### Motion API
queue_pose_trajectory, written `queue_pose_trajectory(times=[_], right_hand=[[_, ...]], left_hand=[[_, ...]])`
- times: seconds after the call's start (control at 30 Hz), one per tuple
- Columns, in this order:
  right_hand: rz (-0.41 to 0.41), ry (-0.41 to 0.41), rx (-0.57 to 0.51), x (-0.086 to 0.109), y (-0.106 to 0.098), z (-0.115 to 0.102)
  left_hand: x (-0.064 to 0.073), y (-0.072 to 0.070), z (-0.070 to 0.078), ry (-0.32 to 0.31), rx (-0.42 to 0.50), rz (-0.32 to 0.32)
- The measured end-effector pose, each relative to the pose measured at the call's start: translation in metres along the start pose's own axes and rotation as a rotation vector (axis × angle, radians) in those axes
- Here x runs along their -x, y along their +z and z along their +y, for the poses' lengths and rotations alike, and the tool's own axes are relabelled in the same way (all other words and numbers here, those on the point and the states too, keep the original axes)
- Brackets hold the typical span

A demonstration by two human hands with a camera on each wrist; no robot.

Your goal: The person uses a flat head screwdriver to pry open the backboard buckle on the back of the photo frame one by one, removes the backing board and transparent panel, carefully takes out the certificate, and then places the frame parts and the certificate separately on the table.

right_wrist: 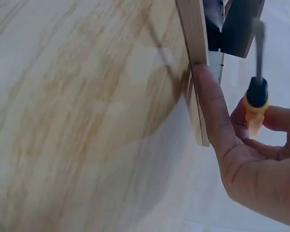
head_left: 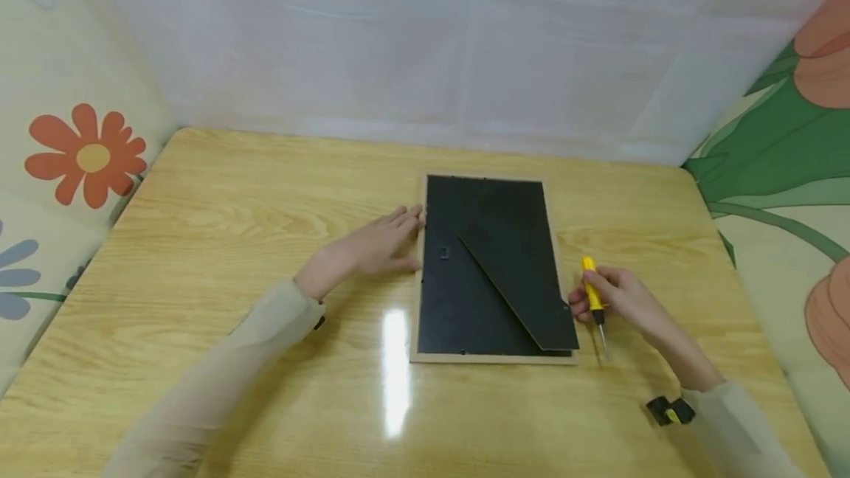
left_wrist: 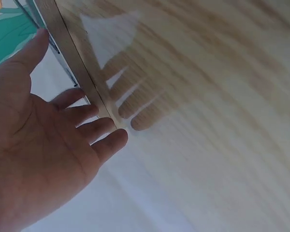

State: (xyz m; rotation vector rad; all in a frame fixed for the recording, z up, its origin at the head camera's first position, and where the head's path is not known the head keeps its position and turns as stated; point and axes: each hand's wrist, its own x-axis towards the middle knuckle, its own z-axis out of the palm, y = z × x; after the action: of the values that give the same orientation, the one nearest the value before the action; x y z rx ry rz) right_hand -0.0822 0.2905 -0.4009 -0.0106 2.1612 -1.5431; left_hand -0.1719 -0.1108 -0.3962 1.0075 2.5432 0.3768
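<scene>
A picture frame (head_left: pixel 485 220) lies back side up on the table, with a black backing and a thin light wooden rim. Its black easel stand (head_left: pixel 524 286) slants across the lower right of the backing. My left hand (head_left: pixel 381 244) touches the frame's left edge with straight, spread fingers; in the left wrist view the fingertips (left_wrist: pixel 118 137) meet the wooden rim. At the right edge, my right hand (head_left: pixel 620 301) pinches a yellow-handled screwdriver (head_left: pixel 591 282), its metal shaft directed toward me. One finger of that hand presses the frame's wooden side (right_wrist: pixel 195 38) in the right wrist view.
The wood-grain table (head_left: pixel 265 190) extends around the frame on every side. A white cloth (head_left: pixel 432 43) hangs behind it. Flower-patterned panels (head_left: pixel 93 157) flank the table at left and right. A black strap piece (head_left: pixel 671 411) sits at the right cuff.
</scene>
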Motion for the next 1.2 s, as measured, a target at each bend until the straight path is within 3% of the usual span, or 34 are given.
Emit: queue_pose_trajectory(times=[0.13, 0.23, 0.27, 0.4, 0.5, 0.63, 0.77, 0.9, 1.2], right_hand=[[0.031, -0.039, 0.163, -0.003, -0.006, -0.012], [0.092, -0.115, 0.292, -0.01, -0.013, -0.034], [0.108, -0.145, 0.292, -0.013, -0.014, -0.043], [0.125, -0.269, 0.154, -0.033, -0.008, -0.078], [0.106, -0.313, 0.017, -0.057, 0.008, -0.096], [0.067, -0.301, -0.12, -0.093, 0.037, -0.101], [0.069, -0.201, -0.221, -0.119, 0.056, -0.093], [0.107, -0.127, -0.29, -0.125, 0.067, -0.085], [0.128, -0.12, -0.312, -0.128, 0.075, -0.085]], left_hand=[[-0.004, 0.001, -0.003, -0.002, 0.01, -0.007], [-0.006, 0.001, -0.007, 0.001, -0.012, -0.024], [-0.007, 0.001, -0.008, 0.004, -0.025, -0.034], [-0.009, 0.001, -0.008, 0.018, -0.084, -0.074], [-0.01, 0.001, -0.006, 0.009, -0.156, -0.083], [-0.011, 0.002, -0.005, 0.0, -0.246, -0.071], [-0.011, 0.004, -0.005, 0.013, -0.288, -0.054], [-0.011, 0.008, -0.006, 0.035, -0.294, -0.047], [-0.011, 0.012, -0.011, 0.065, -0.334, 0.001]])
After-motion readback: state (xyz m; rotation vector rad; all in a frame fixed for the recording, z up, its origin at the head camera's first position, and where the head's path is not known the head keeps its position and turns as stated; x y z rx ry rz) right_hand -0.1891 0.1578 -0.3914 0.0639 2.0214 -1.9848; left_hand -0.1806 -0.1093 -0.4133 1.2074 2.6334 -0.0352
